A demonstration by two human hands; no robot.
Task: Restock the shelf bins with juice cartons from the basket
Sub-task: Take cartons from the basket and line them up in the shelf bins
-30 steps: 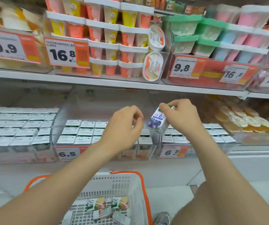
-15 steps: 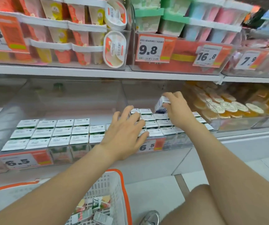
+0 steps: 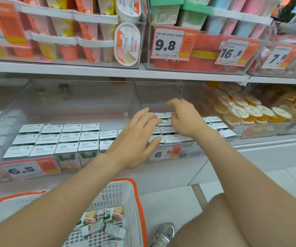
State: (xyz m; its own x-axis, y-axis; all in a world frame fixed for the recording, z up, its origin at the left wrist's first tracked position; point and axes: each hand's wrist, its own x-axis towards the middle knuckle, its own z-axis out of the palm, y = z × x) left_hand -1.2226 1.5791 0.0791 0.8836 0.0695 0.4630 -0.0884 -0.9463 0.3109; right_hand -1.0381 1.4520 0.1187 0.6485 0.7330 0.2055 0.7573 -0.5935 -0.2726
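The carton that the right hand (image 3: 184, 120) carried half a second ago is no longer in it. That hand now hovers over the far rows of the right bin (image 3: 161, 93), fingers loosely curled, apart and holding nothing. The left hand (image 3: 136, 139) has slid to the near rows of the same bin, its fingers straight and spread. Blur hides whether they press on the carton tops or only skim them.

Two clear plastic bins sit side by side on the lower shelf (image 3: 161, 173). The left bin (image 3: 72, 97) holds juice cartons (image 3: 68, 138) packed upright in tidy rows, white tops showing. The white upper shelf (image 3: 108, 70) carries tubs and cups in pink, yellow, green and blue. To the right of the bins lie orange jelly cups (image 3: 241, 107). Pale floor tiles (image 3: 179, 202) and a silver shoe (image 3: 163, 234) show below.

Near the person, a white basket (image 3: 140, 202) with an orange rim holds loose cartons (image 3: 93, 227) lying on their sides.

The bin tags (image 3: 21, 170) both read "6.5". Upper tags read "9.8" (image 3: 165, 45), "16.8" (image 3: 231, 53) and "7.9" (image 3: 277, 57). The small print is too fine to read.
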